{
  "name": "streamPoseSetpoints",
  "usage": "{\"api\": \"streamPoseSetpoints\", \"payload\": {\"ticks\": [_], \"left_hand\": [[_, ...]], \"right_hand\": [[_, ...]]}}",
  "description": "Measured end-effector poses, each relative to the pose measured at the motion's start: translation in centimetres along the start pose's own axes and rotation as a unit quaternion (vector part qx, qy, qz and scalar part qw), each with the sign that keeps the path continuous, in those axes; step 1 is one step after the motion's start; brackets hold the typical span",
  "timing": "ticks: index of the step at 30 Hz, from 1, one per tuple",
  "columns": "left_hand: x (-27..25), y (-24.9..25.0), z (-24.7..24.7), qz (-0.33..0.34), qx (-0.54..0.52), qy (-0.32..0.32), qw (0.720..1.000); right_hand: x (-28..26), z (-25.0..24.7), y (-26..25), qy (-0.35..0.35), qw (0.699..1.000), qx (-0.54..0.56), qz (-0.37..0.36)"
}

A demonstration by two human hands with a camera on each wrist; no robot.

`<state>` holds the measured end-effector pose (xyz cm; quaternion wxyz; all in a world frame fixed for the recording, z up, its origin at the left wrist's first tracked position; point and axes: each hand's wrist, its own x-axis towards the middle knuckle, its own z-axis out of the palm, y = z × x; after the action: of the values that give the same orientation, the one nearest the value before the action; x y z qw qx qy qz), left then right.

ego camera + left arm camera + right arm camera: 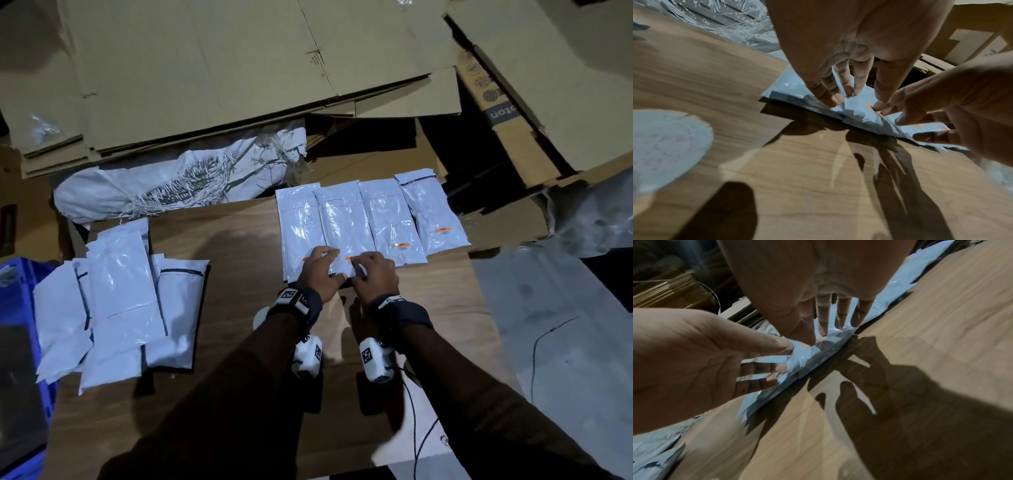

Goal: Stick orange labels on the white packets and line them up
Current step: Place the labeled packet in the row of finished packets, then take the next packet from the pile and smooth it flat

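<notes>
Both hands are down on the near end of the same white packet (337,233), second from the left in the row of four. The left hand (320,272) has its grip wide, fingers straight and spread, pressing the glossy plastic flat. The right hand (373,274) has its grip narrow, with thumb and forefinger closed on an orange label (350,258) right at the packet's near end; whether the label is fully stuck down I can't tell. Both palms face down, wrists low over the surface (239,246), forearms coming in nearly side by side, each with a dark wrist strap. The packets in the row lie with their long axes running away from the person, slightly overlapping side to side, label ends nearest. The two to the right each show a small orange label, one on the third packet (402,245) and one on the fourth packet (444,230). The packets are thin, shiny, crinkly plastic rectangles. Well to the left sits a loose pile of unlabelled packets (120,291), fanned out at mixed angles. The surface is wood-grain laminate. Beyond it lie a frayed white woven sack (178,185) and flattened cardboard boxes (212,68), and a blue crate (20,342) sits at the far left.
</notes>
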<state>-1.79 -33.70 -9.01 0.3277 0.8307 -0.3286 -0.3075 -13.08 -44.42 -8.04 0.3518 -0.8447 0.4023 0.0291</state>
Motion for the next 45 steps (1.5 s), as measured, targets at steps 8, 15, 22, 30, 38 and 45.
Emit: {"api": "streamPoseSetpoints", "payload": {"ticks": [8, 15, 22, 30, 38, 45], "left_hand": [[-0.5, 0.5, -1.1, -0.001, -0.05, -0.003, 0.999], [-5.7, -2.7, -4.7, 0.017, -0.089, 0.074, 0.993], [-14.9, -12.3, -12.6, -0.077, -0.128, 0.228, 0.962], [-22.0, -20.7, -21.9, -0.116, -0.008, 0.38, 0.918], [-23.7, -22.8, -23.8, -0.136, -0.052, 0.278, 0.949], [-24.3, -22.0, -22.5, -0.095, -0.127, 0.204, 0.966]], "right_hand": [[-0.1, -0.3, 0.4, 0.011, 1.0, 0.003, -0.02], [-2.7, 1.6, -4.1, 0.01, 0.99, 0.101, -0.1], [-7.1, 8.6, -13.9, -0.163, 0.959, 0.121, -0.196], [-9.3, 18.5, -24.0, -0.233, 0.942, 0.086, -0.225], [-10.2, 23.4, -27.9, -0.212, 0.958, 0.105, -0.165], [-12.3, 20.5, -26.1, -0.045, 0.952, 0.264, -0.144]]}}
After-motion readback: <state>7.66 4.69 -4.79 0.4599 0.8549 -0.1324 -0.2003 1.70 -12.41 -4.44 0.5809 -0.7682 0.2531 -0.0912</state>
